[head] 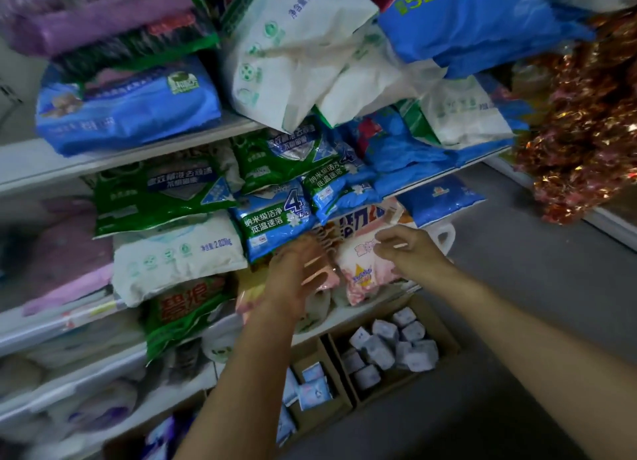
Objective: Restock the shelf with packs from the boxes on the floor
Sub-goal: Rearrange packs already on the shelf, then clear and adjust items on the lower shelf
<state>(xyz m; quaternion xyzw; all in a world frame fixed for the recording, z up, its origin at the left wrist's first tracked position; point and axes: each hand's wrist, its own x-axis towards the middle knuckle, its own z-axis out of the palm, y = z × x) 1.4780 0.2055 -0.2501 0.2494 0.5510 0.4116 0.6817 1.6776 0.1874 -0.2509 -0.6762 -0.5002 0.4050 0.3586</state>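
Note:
A pink and white pack (365, 270) lies on the white shelf (344, 313), below blue and green detergent bags. My left hand (296, 277) is flat with fingers spread, pressing against the pack's left side. Over the pack's right end my right hand (410, 249) hovers with loosely curled fingers, and I cannot see it holding anything. On the floor below stand two open cardboard boxes: the right box (444, 332) holds several small pale packs (393, 349), and the left box (324, 414) holds a few light blue packs (313, 387).
The shelves are crowded with large bags: a blue pack (272, 218) right above my left hand, a white bag (175, 252) and a green bag (179, 308) to the left. Red-gold tinsel (586, 121) hangs at right. Grey floor (534, 270) runs beside the boxes.

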